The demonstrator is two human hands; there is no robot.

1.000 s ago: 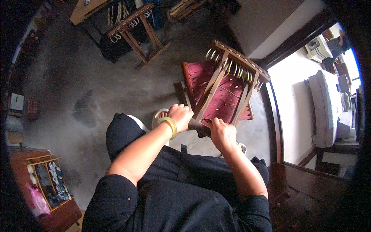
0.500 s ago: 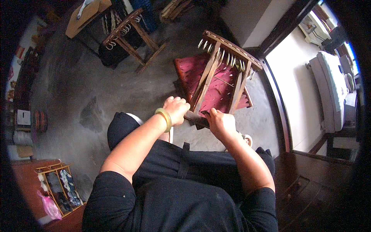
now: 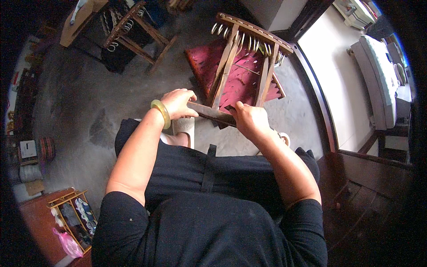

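While the right hand (image 3: 251, 120) grips the frame (image 3: 226, 66) — the left hand (image 3: 177, 104) gapes

Brown wooden frame (image 3: 226, 66) slanted, right of centre; far rail (image 3: 255, 31) lined with pale loops (image 3: 250, 43), joined by slats (image 3: 265, 76) to near bar (image 3: 211, 113).

left fingers (image 3: 192, 95) spread at the wooden frame (image 3: 211, 113), right fingers (image 3: 239, 106) gripping it.

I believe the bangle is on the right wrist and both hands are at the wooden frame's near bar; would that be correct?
No: in the head view, the bangle is on the wrist of the left hand, not the right hand. Both hands are at the near bar of the wooden frame.
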